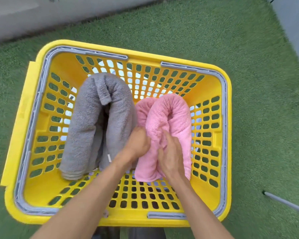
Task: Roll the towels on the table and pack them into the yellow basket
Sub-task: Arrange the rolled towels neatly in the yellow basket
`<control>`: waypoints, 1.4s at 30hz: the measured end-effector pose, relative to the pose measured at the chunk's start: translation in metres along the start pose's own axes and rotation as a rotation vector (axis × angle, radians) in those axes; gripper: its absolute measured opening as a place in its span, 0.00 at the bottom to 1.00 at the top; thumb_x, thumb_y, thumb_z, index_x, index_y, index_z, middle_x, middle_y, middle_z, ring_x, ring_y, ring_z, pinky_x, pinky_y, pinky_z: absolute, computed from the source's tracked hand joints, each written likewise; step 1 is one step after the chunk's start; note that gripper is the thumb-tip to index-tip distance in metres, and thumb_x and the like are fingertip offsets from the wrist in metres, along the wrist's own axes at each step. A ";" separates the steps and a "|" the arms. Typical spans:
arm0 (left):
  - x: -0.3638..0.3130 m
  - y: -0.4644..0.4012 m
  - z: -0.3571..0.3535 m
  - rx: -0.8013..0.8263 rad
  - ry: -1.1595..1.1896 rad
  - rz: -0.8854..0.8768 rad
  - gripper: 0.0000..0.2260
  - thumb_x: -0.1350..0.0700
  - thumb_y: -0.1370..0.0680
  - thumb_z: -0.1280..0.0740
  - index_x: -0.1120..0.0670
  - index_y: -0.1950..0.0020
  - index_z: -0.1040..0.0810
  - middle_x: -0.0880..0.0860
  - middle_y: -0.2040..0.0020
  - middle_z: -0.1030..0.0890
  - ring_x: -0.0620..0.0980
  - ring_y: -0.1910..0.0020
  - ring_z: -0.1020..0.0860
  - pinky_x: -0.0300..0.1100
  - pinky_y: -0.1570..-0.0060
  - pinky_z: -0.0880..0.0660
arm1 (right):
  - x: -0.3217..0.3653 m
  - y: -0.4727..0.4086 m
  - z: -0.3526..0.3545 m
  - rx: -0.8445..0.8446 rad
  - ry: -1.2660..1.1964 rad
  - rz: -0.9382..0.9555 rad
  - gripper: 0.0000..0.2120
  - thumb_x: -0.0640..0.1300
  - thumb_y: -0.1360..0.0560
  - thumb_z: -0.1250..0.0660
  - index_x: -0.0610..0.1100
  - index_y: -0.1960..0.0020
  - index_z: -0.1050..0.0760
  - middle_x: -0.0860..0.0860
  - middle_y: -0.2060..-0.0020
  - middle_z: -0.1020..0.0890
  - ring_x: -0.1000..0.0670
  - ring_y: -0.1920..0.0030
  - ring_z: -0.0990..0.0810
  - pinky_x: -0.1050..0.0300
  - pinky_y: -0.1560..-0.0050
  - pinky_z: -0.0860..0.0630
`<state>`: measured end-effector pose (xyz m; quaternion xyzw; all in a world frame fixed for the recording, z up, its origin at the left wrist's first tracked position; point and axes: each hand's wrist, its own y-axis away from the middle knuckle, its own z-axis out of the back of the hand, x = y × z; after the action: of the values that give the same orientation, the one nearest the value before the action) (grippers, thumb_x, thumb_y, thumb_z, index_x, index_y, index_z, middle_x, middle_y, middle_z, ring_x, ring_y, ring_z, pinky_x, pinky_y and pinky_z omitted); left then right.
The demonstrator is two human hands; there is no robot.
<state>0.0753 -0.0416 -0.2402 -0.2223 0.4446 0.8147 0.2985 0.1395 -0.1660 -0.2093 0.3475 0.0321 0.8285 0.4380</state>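
The yellow basket [212, 209] stands on green turf [248, 49]. Inside, a rolled grey towel [86, 128] lies bent double at left, touching a rolled pink towel [176, 118] at right. The left hand [139, 144] and right hand [171, 156] both grip the pink towel.

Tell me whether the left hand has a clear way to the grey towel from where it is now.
Probably yes. The left hand grips the pink towel right beside the grey towel in the yellow basket, with nothing between them. It would have to let go of the pink towel first.
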 end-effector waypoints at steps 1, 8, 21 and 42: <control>-0.008 0.004 -0.016 -0.082 0.164 0.130 0.24 0.48 0.24 0.46 0.67 0.41 0.28 0.67 0.43 0.24 0.66 0.41 0.27 0.52 0.41 0.32 | -0.002 -0.001 0.006 -0.090 0.070 -0.010 0.28 0.38 0.25 0.37 0.50 0.27 0.37 0.47 0.40 0.27 0.46 0.40 0.30 0.51 0.41 0.28; -0.027 0.013 -0.055 -0.134 0.241 0.684 0.32 0.38 0.27 0.34 0.59 0.34 0.33 0.60 0.36 0.25 0.61 0.37 0.26 0.53 0.38 0.33 | -0.022 -0.004 0.012 0.013 0.190 -0.293 0.45 0.43 0.28 0.31 0.52 0.24 0.58 0.38 0.36 0.34 0.39 0.39 0.30 0.46 0.44 0.25; -0.054 0.018 -0.074 -0.352 0.697 0.800 0.27 0.46 0.22 0.35 0.66 0.36 0.37 0.67 0.36 0.27 0.64 0.37 0.27 0.48 0.44 0.30 | -0.017 -0.033 0.009 -0.103 0.136 -0.091 0.38 0.35 0.28 0.38 0.49 0.23 0.50 0.45 0.40 0.34 0.44 0.42 0.32 0.48 0.44 0.28; -0.040 0.027 -0.035 -0.360 0.024 0.533 0.29 0.43 0.33 0.26 0.56 0.40 0.30 0.57 0.43 0.22 0.60 0.44 0.22 0.51 0.46 0.26 | -0.014 -0.032 0.003 -0.116 -0.057 -0.323 0.45 0.49 0.35 0.26 0.51 0.26 0.48 0.42 0.48 0.20 0.38 0.50 0.21 0.49 0.57 0.25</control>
<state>0.0891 -0.0945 -0.2171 -0.1567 0.3392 0.9272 0.0251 0.1689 -0.1571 -0.2264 0.3351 0.0271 0.7376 0.5856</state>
